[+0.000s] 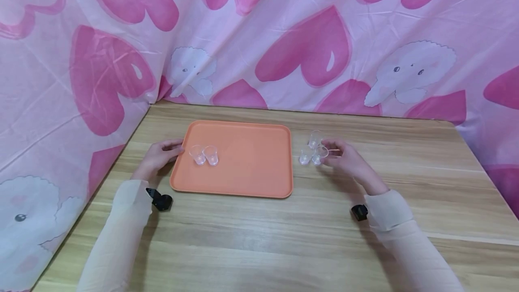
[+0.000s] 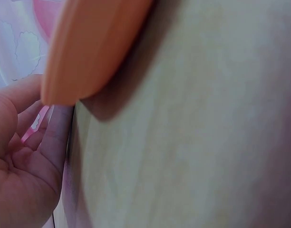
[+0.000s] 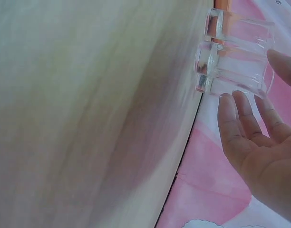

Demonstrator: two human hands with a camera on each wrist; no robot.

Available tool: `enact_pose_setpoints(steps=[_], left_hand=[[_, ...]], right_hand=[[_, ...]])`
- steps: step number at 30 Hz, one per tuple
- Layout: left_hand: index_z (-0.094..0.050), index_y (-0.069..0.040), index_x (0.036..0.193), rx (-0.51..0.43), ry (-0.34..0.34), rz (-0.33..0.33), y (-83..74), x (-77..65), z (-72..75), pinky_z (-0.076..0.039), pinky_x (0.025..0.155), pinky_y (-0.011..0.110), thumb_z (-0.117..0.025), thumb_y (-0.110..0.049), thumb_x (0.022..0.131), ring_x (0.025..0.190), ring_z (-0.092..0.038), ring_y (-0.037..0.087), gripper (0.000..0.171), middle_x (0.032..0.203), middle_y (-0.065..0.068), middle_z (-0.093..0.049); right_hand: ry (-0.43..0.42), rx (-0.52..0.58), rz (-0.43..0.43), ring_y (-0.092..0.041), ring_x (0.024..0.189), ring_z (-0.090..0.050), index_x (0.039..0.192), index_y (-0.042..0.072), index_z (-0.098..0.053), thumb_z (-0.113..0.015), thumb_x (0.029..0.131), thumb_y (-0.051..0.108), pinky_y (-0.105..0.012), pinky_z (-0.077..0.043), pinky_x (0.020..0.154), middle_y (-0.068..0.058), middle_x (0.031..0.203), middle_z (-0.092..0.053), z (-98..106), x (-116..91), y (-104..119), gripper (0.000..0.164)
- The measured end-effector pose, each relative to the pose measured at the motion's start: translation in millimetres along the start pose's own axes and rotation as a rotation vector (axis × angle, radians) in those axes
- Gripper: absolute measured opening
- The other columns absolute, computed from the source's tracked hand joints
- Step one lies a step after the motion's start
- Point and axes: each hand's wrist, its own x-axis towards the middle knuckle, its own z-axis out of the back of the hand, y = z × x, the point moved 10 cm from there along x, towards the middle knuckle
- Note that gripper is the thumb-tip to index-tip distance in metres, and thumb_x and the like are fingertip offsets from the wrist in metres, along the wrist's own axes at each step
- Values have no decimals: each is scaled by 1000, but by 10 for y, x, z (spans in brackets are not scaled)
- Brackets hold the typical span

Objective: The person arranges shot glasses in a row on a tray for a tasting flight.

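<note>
In the head view, across a smooth wood-grain table (image 1: 251,242): one flat orange tray (image 1: 251,161), round-cornered, raised at the rim. On its left half, two clear, flared cups (image 1: 198,155) (image 1: 211,157), upright and side by side; on bare wood to the right, three more (image 1: 315,140) (image 1: 305,156) (image 1: 319,156), bunched. Behind, creased pink cloth (image 1: 385,26). At the tray's left rim, left hand (image 1: 158,157), pinching with thumb and fingers. Beside the bunch, right hand (image 1: 346,161).

From the left wrist: curled fingers at the tray's edge.

From the right wrist: three thick-based cups; fingers slightly spread, thumb apart, near one mouth; cannot tell whether touching.
</note>
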Motion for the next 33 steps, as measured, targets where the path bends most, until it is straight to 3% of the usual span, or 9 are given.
enact_pose_setpoints(steps=[4,13,26,33], left_hand=[[-39,-4,145,-4,-2,13,15,8,-7,-50,82,6,-54,-32,98,83,-50,-17,57,143,22,-46],[-40,-3,144,-14,-2,-9,10,13,0,-49,79,4,-54,-31,98,81,-50,-20,57,144,22,-46],[-40,-2,144,-13,-7,-5,3,8,3,-48,78,4,-54,-30,97,81,-50,-19,56,143,23,-46],[-40,-2,144,-42,1,-4,9,10,-11,-49,78,5,-54,-29,98,81,-51,-19,56,144,25,-44]], right_hand=[[0,-7,-7,-41,127,-46,137,-4,-42,-63,90,9,-35,-51,95,-25,136,-47,-6,12,-13,53],[-28,12,-18,-40,122,-50,132,-5,-46,-64,88,8,-11,-48,77,-26,130,-51,-7,31,-10,49],[-46,28,-17,-39,118,-53,129,-6,-48,-64,89,8,-10,-49,75,-28,126,-54,38,22,-29,46],[-88,-2,-32,-21,110,-56,132,-5,-46,-62,92,17,-9,-48,75,-23,125,-55,186,-17,-23,48]])
